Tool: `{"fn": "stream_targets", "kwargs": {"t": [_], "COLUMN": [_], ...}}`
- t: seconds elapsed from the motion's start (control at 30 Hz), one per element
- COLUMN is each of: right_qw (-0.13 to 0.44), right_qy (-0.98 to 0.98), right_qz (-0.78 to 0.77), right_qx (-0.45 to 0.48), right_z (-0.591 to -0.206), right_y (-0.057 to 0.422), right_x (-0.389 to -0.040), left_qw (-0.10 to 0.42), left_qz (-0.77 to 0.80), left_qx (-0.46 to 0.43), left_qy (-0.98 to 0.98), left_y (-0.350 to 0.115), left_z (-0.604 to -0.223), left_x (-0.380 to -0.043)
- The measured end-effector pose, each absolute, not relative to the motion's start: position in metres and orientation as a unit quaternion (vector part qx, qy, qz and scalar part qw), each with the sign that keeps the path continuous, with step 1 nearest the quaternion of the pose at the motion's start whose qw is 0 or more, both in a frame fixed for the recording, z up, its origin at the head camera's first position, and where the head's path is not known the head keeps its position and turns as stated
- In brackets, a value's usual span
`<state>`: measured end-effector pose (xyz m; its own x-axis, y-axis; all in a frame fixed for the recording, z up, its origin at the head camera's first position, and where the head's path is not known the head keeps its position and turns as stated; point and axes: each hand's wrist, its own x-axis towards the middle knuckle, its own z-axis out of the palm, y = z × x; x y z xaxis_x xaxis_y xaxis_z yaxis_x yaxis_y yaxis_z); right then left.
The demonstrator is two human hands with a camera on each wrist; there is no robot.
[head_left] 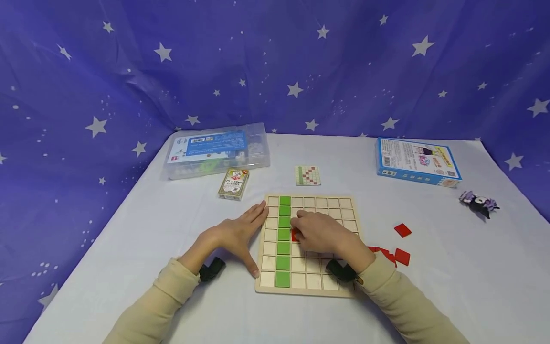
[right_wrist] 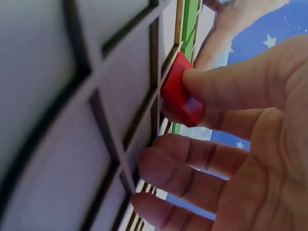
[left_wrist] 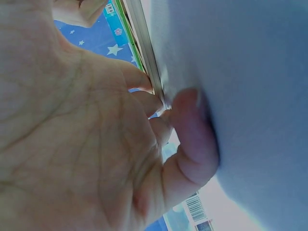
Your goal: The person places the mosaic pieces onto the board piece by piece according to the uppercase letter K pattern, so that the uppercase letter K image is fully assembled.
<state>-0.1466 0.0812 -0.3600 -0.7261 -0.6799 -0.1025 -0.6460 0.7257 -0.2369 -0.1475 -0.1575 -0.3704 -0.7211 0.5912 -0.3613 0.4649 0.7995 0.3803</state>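
Observation:
A wooden grid board lies on the white table, with a column of green square tiles filling its second column from the left. My right hand is over the board, just right of the green column. Between thumb and finger it pinches a red square tile, tilted with its edge at the grid's ridges. My left hand rests spread along the board's left side, fingertips at the upper left edge and thumb near the lower left. Its palm holds nothing.
Loose red tiles lie right of the board, some behind the right forearm. Beyond it sit a small pattern card, a playing card box, a clear plastic case and a blue box. A small dark toy lies far right.

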Motion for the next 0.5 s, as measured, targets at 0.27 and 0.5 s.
{"fn": "stream_targets", "kwargs": {"t": [0.27, 0.5], "right_qw": [0.048, 0.022], "right_qy": [0.913, 0.901], "right_qz": [-0.143, -0.185], "right_qx": [-0.379, -0.392], "right_z": [-0.3637, -0.3618], "right_y": [0.0793, 0.0780], "right_x": [-0.1492, -0.1491], "left_qw": [0.238, 0.238], "left_qz": [0.131, 0.126], "left_qx": [0.292, 0.290], "left_qy": [0.917, 0.918], "left_y": [-0.1580, -0.1586], "left_z": [-0.3685, -0.3707], "left_x": [-0.1476, -0.1471]}}
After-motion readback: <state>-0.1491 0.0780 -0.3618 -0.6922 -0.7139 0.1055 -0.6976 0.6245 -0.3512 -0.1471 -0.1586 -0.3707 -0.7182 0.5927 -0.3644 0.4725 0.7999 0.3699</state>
